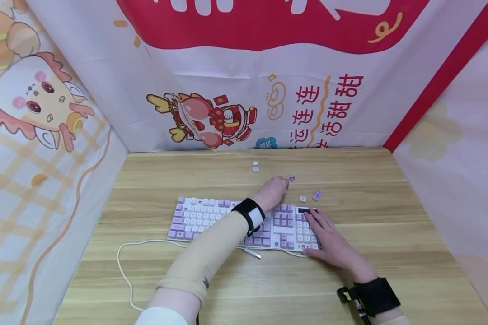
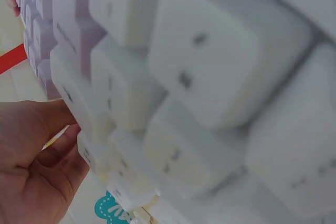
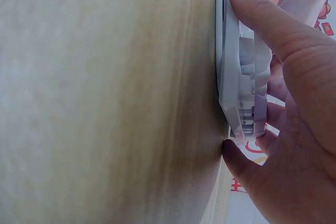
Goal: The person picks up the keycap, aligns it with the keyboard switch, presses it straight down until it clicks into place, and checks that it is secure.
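Observation:
A purple-and-white keyboard [image 1: 203, 221] lies on the wooden table. My left hand [image 1: 270, 193] reaches across its back edge, fingers bent down beside a loose purple keycap [image 1: 292, 178]. Keys in the left wrist view block that hand's [image 2: 37, 156] fingertips, so whether they pinch anything is unclear. My right hand [image 1: 329, 239] holds the keyboard's right end, thumb at the front edge and fingers over the number keys near the back. Up close, the right wrist view has the thumb of the right hand [image 3: 299, 77] against the keyboard's side [image 3: 229, 66].
Behind the keyboard lie a white keycap [image 1: 302, 198], a longer purple keycap [image 1: 317, 195] and small white keycaps [image 1: 255, 169]. A white cable [image 1: 122, 262] loops in front, its plug [image 1: 252, 253] by the front edge. Printed cloth [image 1: 227, 67] hangs around the table.

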{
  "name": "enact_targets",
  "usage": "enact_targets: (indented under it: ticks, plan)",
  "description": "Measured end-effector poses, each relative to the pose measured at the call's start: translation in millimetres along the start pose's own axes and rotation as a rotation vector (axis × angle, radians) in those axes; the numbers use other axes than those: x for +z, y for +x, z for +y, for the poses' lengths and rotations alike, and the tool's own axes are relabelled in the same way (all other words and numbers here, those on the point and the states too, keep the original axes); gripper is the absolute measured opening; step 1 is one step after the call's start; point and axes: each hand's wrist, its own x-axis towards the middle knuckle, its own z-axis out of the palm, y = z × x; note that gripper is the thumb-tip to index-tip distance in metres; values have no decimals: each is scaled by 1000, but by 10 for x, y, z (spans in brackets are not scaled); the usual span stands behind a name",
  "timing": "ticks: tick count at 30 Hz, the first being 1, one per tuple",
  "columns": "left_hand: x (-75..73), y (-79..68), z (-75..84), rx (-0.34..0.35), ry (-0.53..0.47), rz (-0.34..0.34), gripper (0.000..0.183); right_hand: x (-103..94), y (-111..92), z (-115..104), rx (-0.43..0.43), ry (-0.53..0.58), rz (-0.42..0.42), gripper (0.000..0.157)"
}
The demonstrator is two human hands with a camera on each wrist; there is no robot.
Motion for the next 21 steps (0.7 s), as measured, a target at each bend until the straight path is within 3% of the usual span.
enact_targets:
  ticks: [8,21]
  plan:
    - [-86,-43,-72,-45,-138,-70,35,13,1,11,-28,-5,26,103]
    - [-168,-124,-272,-1,-316,-75,39,16,0,3,-39,0,54,103]
